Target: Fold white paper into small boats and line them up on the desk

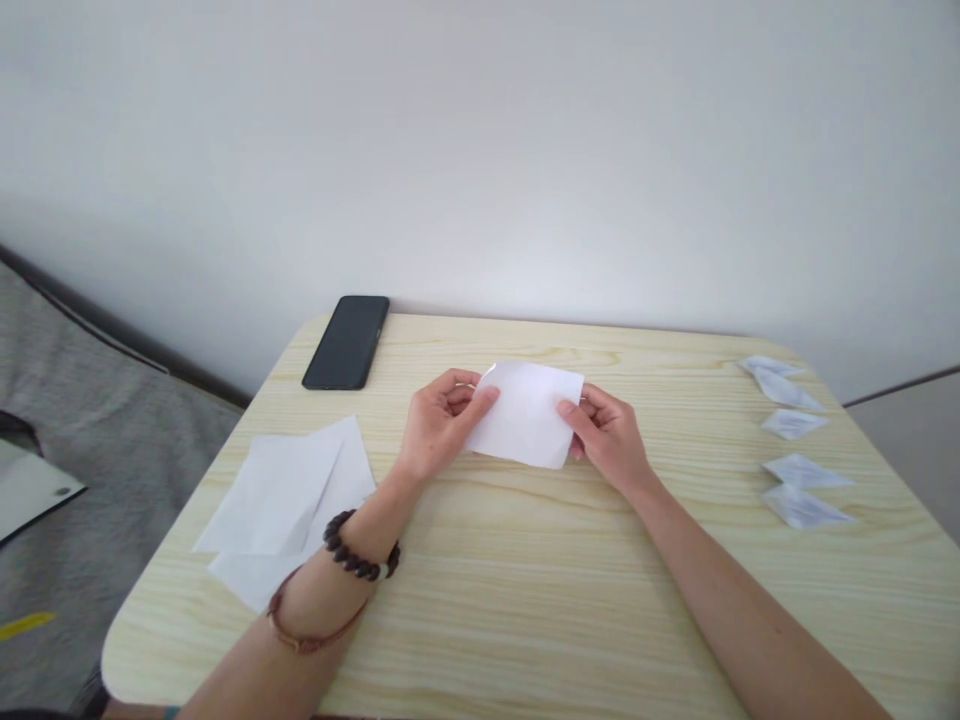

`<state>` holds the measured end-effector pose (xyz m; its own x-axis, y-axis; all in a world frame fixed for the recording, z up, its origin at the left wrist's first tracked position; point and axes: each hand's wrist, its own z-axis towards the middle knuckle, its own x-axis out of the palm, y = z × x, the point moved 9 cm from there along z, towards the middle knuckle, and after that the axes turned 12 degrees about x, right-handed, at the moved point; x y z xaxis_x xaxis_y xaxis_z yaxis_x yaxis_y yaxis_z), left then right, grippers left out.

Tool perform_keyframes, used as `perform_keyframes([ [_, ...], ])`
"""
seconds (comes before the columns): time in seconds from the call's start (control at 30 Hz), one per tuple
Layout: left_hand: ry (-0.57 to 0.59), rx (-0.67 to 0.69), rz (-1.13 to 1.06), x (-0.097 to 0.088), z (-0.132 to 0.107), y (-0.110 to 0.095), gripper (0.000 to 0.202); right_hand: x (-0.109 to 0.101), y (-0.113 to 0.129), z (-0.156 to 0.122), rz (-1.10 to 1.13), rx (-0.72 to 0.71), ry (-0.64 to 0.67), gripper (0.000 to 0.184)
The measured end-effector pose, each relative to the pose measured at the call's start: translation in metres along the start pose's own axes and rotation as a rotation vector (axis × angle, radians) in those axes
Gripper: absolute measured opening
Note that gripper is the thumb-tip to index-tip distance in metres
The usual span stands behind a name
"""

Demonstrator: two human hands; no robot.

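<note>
A small white sheet of paper (526,415) is held up above the middle of the wooden table (525,590). My left hand (441,425) pinches its left edge, thumb on the face toward me and fingers behind. On the opposite edge, my right hand (606,432) grips the paper in the same way. The sheet looks flat, with its upper left corner slightly curled. Beside my left forearm lie several loose white sheets (277,495), overlapping one another. Folded white paper pieces (806,505) with pointed ends rest in a column along the table's right side.
A black smartphone (347,342) lies at the table's back left corner. Behind the table rises a pale wall (525,160). Grey fabric (82,400) spreads to the left, with a yellow strip (25,626) and a white flat object (34,490) on it.
</note>
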<state>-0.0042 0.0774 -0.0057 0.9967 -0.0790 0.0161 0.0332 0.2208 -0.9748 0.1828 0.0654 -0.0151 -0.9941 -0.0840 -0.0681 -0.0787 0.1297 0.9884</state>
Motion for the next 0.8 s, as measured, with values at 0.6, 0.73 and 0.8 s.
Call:
perform_keyframes([
  [0.6,0.251,-0.094,-0.025,0.007,0.004,0.014,0.035,0.011,-0.006,0.002,0.031,0.051,0.204,0.026],
  [0.73,0.346,-0.125,-0.086,0.016,0.002,0.017,0.039,0.003,-0.002,0.004,0.049,0.003,0.130,0.027],
  [0.8,0.382,-0.140,-0.096,0.019,0.001,0.016,0.040,0.001,0.000,0.003,0.028,-0.035,0.100,0.025],
])
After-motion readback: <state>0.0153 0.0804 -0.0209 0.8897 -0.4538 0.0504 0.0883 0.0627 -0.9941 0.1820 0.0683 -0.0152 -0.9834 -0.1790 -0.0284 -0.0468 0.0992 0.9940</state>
